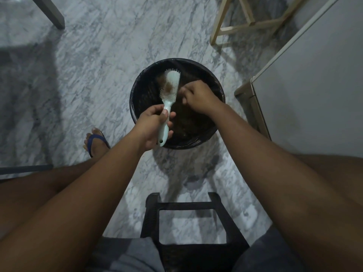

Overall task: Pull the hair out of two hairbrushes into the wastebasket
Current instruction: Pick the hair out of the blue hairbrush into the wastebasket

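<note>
While L hand (155, 126) grips hairbrush (170, 83) over wastebasket (135, 107) w/ brown clumps (188, 122), R hand (198, 97) unclear.

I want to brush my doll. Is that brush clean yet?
Not clean: a brown hair clump sits in the hairbrush bristles.

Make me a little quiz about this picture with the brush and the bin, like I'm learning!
1. True or false: the left hand grips the hairbrush by its handle.
2. Pick one. The hairbrush is held over: A) the wastebasket, B) a table, C) a sink.
3. Fill the gap: a brown clump of ____ sits in the hairbrush.

Key: 1 true. 2 A. 3 hair.
</note>
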Available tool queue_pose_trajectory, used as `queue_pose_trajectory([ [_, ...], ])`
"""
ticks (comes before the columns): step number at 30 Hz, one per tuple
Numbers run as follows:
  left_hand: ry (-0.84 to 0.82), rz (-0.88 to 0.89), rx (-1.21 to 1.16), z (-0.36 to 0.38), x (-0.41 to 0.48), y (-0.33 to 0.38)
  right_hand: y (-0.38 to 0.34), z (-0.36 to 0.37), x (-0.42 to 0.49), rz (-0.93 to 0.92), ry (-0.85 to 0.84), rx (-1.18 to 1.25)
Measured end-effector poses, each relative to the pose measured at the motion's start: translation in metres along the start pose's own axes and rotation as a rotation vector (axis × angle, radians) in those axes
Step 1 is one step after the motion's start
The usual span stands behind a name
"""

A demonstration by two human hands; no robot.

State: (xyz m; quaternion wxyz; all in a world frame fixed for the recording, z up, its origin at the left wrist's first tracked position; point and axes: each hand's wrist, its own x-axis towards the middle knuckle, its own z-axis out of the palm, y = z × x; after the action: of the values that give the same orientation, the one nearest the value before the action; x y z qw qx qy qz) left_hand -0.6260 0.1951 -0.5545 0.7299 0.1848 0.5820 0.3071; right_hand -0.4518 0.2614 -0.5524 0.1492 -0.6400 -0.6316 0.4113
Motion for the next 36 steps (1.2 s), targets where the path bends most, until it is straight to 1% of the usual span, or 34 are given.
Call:
queue_pose_trajectory([
  [2, 0.044, 0.002, -0.042, -0.003, 0.002, -0.002, -0.001, -0.004, 0.001, 0.032, 0.114, 0.087],
  [4, 0.076, -0.012, -0.043, -0.006, 0.004, -0.006, -0.003, -0.007, 0.0, 0.019, 0.247, 0.214],
  [8, 0.115, -0.052, -0.145, -0.01, 0.012, -0.012, -0.018, -0.017, -0.004, 0.016, 0.483, 0.642],
  [10, 0.136, -0.06, -0.158, -0.009, 0.015, -0.013, -0.026, -0.024, -0.007, -0.022, 0.6, 0.8],
  [12, 0.135, -0.065, -0.158, -0.006, 0.015, -0.01, -0.032, -0.025, -0.01, -0.039, 0.752, 0.881],
  [15, 0.14, -0.1, -0.186, 0.001, 0.018, -0.004, -0.032, -0.026, -0.013, 0.012, 0.974, 1.01],
  [17, 0.189, -0.161, -0.278, -0.002, 0.02, -0.002, -0.031, -0.033, -0.014, 0.037, 1.09, 1.111],
  [19, 0.235, -0.176, -0.274, -0.011, 0.022, -0.005, -0.029, -0.044, -0.013, 0.034, 1.154, 1.092],
  [20, 0.236, -0.167, -0.228, -0.015, 0.022, -0.008, -0.026, -0.047, -0.011, 0.043, 1.125, 1.023],
  [21, 0.227, -0.156, -0.179, -0.017, 0.022, -0.01, -0.023, -0.047, -0.009, 0.072, 1.055, 0.91],
  [22, 0.214, -0.14, -0.139, -0.018, 0.022, -0.011, -0.019, -0.045, -0.007, 0.104, 0.937, 0.759],
  [24, 0.186, -0.1, -0.095, -0.016, 0.02, -0.01, -0.01, -0.035, -0.003, 0.19, 0.596, 0.348],
  [26, 0.156, -0.069, -0.067, -0.008, 0.015, -0.006, 0.001, -0.023, -0.006, 0.269, 0.178, -0.032],
  [27, 0.143, -0.056, -0.057, -0.004, 0.012, -0.004, 0.004, -0.017, -0.01, 0.328, -0.011, -0.185],
  [28, 0.134, -0.044, -0.045, -0.001, 0.01, -0.003, 0.007, -0.012, -0.012, 0.369, -0.162, -0.303],
  [29, 0.128, -0.034, -0.031, 0.001, 0.008, -0.002, 0.007, -0.009, -0.015, 0.387, -0.266, -0.383],
  [30, 0.123, -0.027, -0.01, 0.002, 0.006, -0.001, 0.008, -0.006, -0.016, 0.361, -0.3, -0.402],
  [31, 0.114, -0.02, 0.012, 0.003, 0.005, -0.001, 0.007, -0.004, -0.017, 0.299, -0.282, -0.362],
  [32, 0.102, -0.013, 0.032, 0.002, 0.004, -0.001, 0.005, -0.002, -0.016, 0.228, -0.219, -0.264],
  [34, 0.075, -0.006, 0.051, 0.001, 0.005, -0.001, 0.001, 0.002, -0.017, 0.104, -0.01, 0.017],
  [35, 0.061, -0.006, 0.053, 0.001, 0.006, -0.002, 0.0, 0.005, -0.016, 0.066, 0.084, 0.139],
  [36, 0.048, -0.006, 0.054, 0.001, 0.007, -0.003, -0.001, 0.009, -0.016, 0.032, 0.142, 0.212],
])
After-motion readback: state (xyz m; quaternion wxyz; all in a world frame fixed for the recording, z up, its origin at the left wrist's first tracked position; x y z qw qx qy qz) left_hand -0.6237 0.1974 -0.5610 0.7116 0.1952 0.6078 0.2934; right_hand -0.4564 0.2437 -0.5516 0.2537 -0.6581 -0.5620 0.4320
